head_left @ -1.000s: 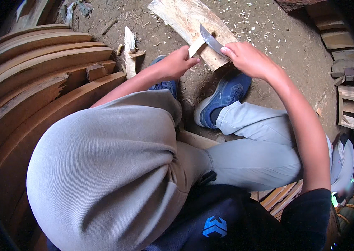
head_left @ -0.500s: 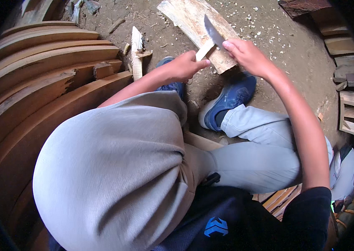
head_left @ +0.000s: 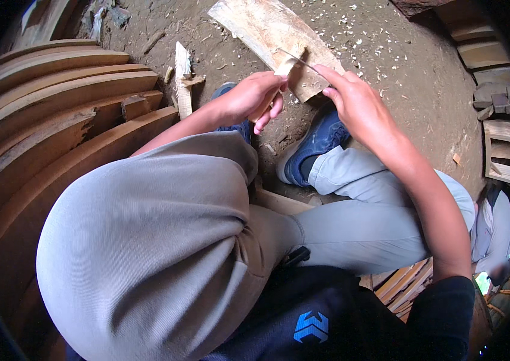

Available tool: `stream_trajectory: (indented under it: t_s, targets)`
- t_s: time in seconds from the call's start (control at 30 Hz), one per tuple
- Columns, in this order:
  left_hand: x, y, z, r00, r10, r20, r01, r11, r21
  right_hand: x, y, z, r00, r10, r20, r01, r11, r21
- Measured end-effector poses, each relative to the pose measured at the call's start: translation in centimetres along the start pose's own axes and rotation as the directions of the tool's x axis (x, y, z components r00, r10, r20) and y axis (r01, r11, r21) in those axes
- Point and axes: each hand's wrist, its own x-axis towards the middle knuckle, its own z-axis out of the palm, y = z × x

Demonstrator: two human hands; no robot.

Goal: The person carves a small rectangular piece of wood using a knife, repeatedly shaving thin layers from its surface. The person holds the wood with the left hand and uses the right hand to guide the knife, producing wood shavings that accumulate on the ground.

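A pale strip of wood (head_left: 285, 67) is gripped in my left hand (head_left: 257, 97), its far end over a thick wooden board (head_left: 267, 27). My right hand (head_left: 354, 99) is closed round a knife, whose handle the fingers hide. The knife's blade (head_left: 301, 61) is seen nearly edge-on and crosses the strip close to its far end. Whether the edge is cutting into the wood I cannot tell. The board lies on the dirt ground beyond my blue shoes (head_left: 321, 144).
Curved planks (head_left: 62, 84) are stacked along the left. A splintered wood piece (head_left: 183, 78) lies beside them. Light shavings (head_left: 357, 42) dot the ground right of the board. More timber (head_left: 487, 54) lines the right side. Another person's grey-clad leg (head_left: 496, 231) shows at the lower right.
The knife has turned from showing its broad side to nearly edge-on, with its tip lower. My left hand has rolled, showing its fingers underneath. The whole view has shifted slightly.
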Motion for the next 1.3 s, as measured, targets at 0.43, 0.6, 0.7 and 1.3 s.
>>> stream_trajectory:
  t_s: [0.43, 0.6, 0.7, 1.3]
  targets:
    - [-0.9, 0.2, 1.0, 0.998, -0.036, -0.045, 0.031, 0.994, -0.104, -1.3, -3.1, 0.7, 0.992, 0.12, 0.04, -0.115, 0.987, -0.116]
    - [-0.4, 0.3, 1.0, 0.997, -0.06, -0.056, 0.055, 0.995, -0.079, -1.1, -3.1, 0.7, 0.992, 0.122, 0.02, -0.114, 0.969, -0.22]
    - [-0.2, 0.5, 1.0, 0.995, -0.075, -0.063, 0.07, 0.995, -0.077, -0.8, -3.4, 1.1, 0.989, 0.144, 0.017, -0.134, 0.954, -0.27]
    - [-0.8, 0.8, 2.0, 0.986, 0.013, -0.168, 0.008, 0.992, 0.125, -1.3, -3.4, -0.9, 0.994, 0.109, 0.006, -0.107, 0.982, -0.154]
